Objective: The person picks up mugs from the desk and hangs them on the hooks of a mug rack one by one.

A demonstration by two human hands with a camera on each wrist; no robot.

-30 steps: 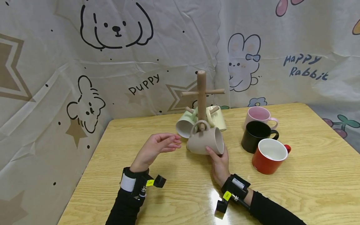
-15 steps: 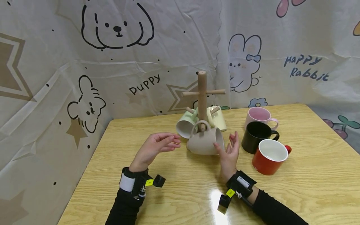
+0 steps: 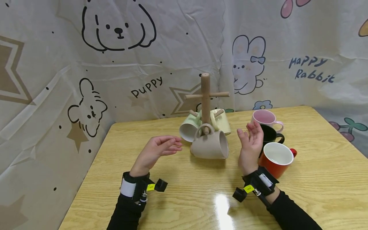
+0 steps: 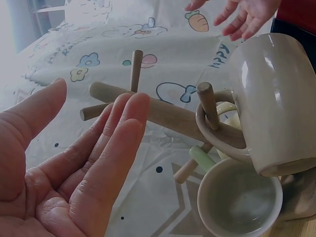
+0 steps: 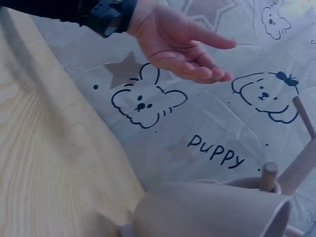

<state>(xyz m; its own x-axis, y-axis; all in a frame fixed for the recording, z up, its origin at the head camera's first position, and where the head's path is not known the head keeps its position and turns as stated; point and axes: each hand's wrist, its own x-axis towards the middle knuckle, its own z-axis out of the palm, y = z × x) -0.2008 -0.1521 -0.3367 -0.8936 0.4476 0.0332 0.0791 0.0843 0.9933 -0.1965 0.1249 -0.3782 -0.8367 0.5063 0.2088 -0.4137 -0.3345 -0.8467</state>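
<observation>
A beige mug (image 3: 209,146) hangs by its handle from the low front peg of a wooden mug tree (image 3: 205,84); in the left wrist view the peg (image 4: 208,103) passes through the mug's handle. My right hand (image 3: 249,148) is apart from it on the right, palm up, holding nothing and partly covering the black mug (image 3: 268,134). To the left of the beige mug, my left hand (image 3: 158,151) hovers with relaxed, empty fingers. Behind it hang a pale green mug (image 3: 188,129) and a pale yellow mug (image 3: 222,122) on other low pegs.
At the right of the wooden table (image 3: 184,204) stand a pink mug (image 3: 264,117) and a red mug (image 3: 274,163), close around the black one. The tree's upper pegs (image 3: 219,94) stick out sideways. A printed cloth (image 3: 138,57) hangs behind the table.
My right hand has let go of the beige mug and moved right, toward the black and red mugs. The beige mug stays hanging; my left hand has barely moved.
</observation>
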